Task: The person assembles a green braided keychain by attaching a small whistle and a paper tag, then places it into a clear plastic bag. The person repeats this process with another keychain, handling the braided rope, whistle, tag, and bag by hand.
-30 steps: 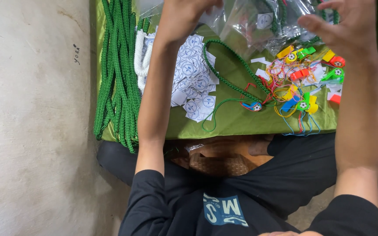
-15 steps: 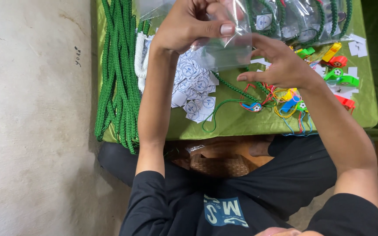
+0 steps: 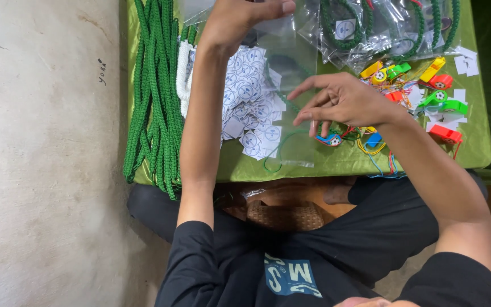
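Observation:
My left hand (image 3: 240, 23) is raised near the top edge, pinching the upper end of a clear plastic bag (image 3: 291, 79). The bag hangs down over the green cloth-covered table (image 3: 473, 156). A thin green cord loop (image 3: 279, 156) shows at the bag's lower end; I cannot tell if it is inside. My right hand (image 3: 342, 102) hovers just right of the bag with fingers spread, holding nothing. Right below its fingertips lies a blue whistle (image 3: 331, 139). A heap of small white paper tags (image 3: 251, 108) lies under and left of the bag.
Thick green braided cords (image 3: 149, 96) and a white cord (image 3: 184, 74) lie along the table's left side. Several coloured whistles (image 3: 436, 96) are scattered at right. Filled clear bags (image 3: 382, 28) sit at the back. A bare floor (image 3: 41, 170) lies left; my crossed legs are below.
My right hand has let go of the bag and moved down to the right, fingers spreading. My left hand still holds the bag up, which now hangs flatter.

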